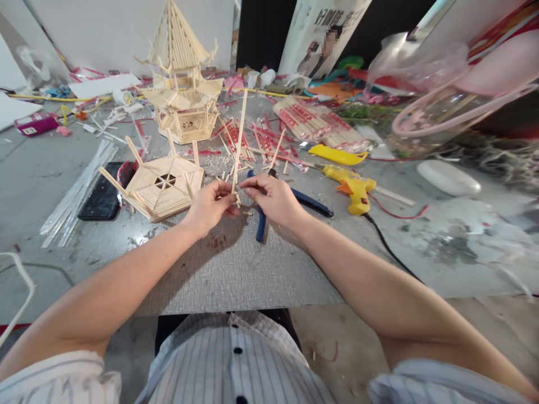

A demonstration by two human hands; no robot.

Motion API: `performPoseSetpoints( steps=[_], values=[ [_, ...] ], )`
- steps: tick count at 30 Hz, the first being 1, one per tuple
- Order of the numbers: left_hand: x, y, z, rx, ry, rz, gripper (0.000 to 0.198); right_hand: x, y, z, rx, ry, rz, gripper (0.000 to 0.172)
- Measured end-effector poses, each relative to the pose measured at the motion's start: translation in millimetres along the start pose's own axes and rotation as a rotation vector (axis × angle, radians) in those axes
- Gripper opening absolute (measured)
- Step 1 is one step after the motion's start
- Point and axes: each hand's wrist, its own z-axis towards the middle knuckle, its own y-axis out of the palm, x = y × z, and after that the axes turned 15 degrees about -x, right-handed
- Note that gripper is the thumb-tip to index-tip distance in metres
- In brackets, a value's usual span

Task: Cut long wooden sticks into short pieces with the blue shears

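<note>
My left hand (pixel 210 209) is closed around the lower part of a pale wooden chopstick (pixel 241 134), which stands nearly upright. Close beside its lower end, the thumb and fingers of my right hand (pixel 275 197) are pinched together; whatever they hold is too small to make out. Blue-handled pliers (pixel 311 203) lie on the table under and beside my right hand. Left of my left hand sits a hexagonal stick platform (pixel 170 182) with several short posts standing up from it. Short cut stick pieces (pixel 247 213) lie beneath my fingers.
Behind the platform stands a tiered stick pagoda (pixel 187 101). A yellow glue gun (pixel 356 189), a yellow-handled saw or cutter (pixel 338 155) and a white oval object (pixel 448 177) lie right. Packs of chopsticks (pixel 314 120) are behind. Clear glue sticks (pixel 78 196) and a phone (pixel 97 202) lie left.
</note>
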Motion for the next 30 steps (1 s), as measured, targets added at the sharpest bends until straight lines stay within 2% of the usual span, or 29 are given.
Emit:
performPoseSetpoints(
  steps=[4, 7, 13, 21, 25, 30],
  values=[
    [5, 0.2, 0, -0.015, -0.087, -0.077, 0.009, -5, 2, 1, 0.071, 0.145, 0.525, 0.009],
    [6, -0.6, 0, -0.024, -0.109, -0.087, 0.007, -9, 3, 0, 0.017, 0.2, 0.684, 0.011],
    [2, -2.1, -1, -0.078, -0.115, -0.066, 0.006, -15, 4, -3, -0.064, 0.198, 0.711, 0.013],
    [-1, -4.8, -1, -0.195, -0.05, -0.093, 0.01, -14, 4, -2, -0.05, 0.175, 0.716, 0.024],
    [-1, -5.0, 0, -0.216, -0.024, -0.089, 0.017, -13, 4, -3, -0.037, 0.155, 0.764, 0.029],
    [-2, -3.9, 0, -0.229, -0.026, -0.068, 0.021, -13, 4, -4, -0.042, 0.148, 0.782, 0.023]
  ],
)
